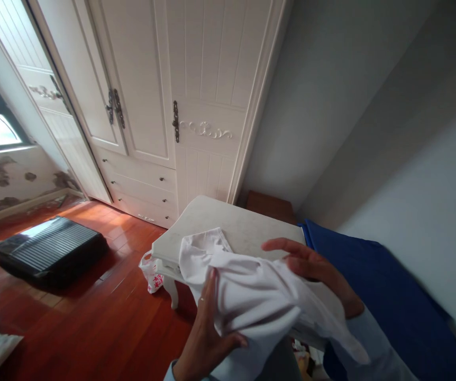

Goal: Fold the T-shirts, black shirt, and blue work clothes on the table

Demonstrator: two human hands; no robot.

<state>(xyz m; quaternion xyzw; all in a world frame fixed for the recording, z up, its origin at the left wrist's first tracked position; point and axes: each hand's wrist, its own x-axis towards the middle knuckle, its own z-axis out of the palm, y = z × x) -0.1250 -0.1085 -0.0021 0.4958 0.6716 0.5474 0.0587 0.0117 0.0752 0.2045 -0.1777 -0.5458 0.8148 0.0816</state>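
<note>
A crumpled white garment lies partly over the white table, and its near part hangs past the table's front edge. My left hand holds the garment's left side; thumb and index finger are spread on top, and the other fingers are hidden. Around the upper right part of the cloth is my right hand, its index finger stretched out and the fingers below bent onto the fabric. A loose strip of the garment trails down over my right wrist. The garment's far end rests flat on the tabletop.
A white wardrobe stands behind the table. On the red wood floor lies a black suitcase at the left. A white plastic bag is beside the table leg. Blue fabric covers something at the right, along the wall.
</note>
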